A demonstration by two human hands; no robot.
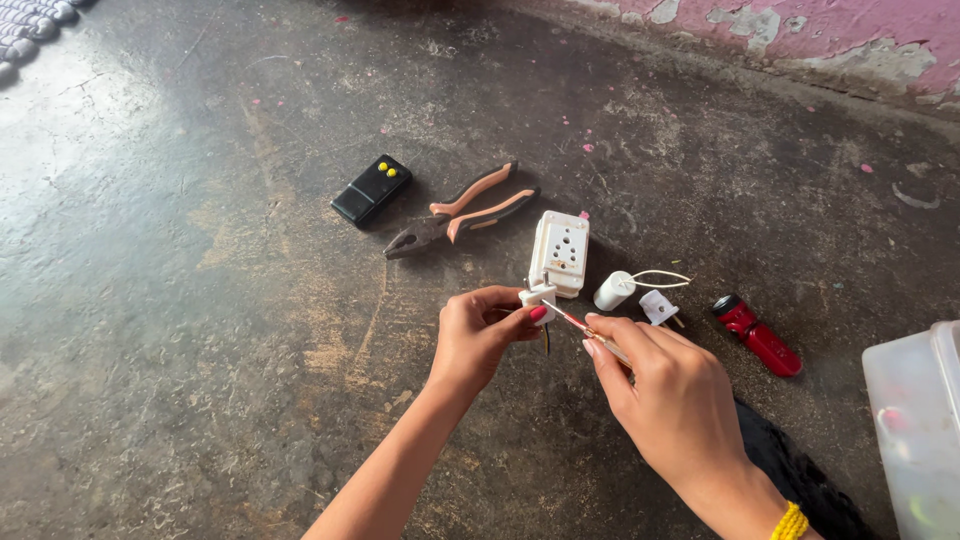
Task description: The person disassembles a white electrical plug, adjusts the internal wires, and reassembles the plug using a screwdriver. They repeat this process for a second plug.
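The left hand (478,335) pinched a small white plug part (537,297) between thumb and fingertips, holding it just above the floor (200,300). The right hand (670,395) was closed around a thin screwdriver (575,322), whose tip met the plug part from the right. A few short wire ends showed under the part, too small to tell apart. A yellow bead bracelet (791,522) sat on the right wrist.

All of this was near the middle of the concrete floor, toward its near edge. Just beyond the plug part stood a white socket box (560,250), tilted up and touching or almost touching the part; which, I could not tell. To its right lay a white cylinder (613,290) with a thin white wire loop, then a small white plug (658,305), and further right a red torch (757,335). Left of the box lay pliers (462,212) with orange and black handles, jaws pointing toward the near left. Beside them, further left, lay a black box (371,189) with two yellow dots.

A clear plastic tub (915,420) stood at the right edge. A pink, peeling wall (800,30) ran along the far right edge of the floor. Dark cloth (800,475) lay under the right forearm.
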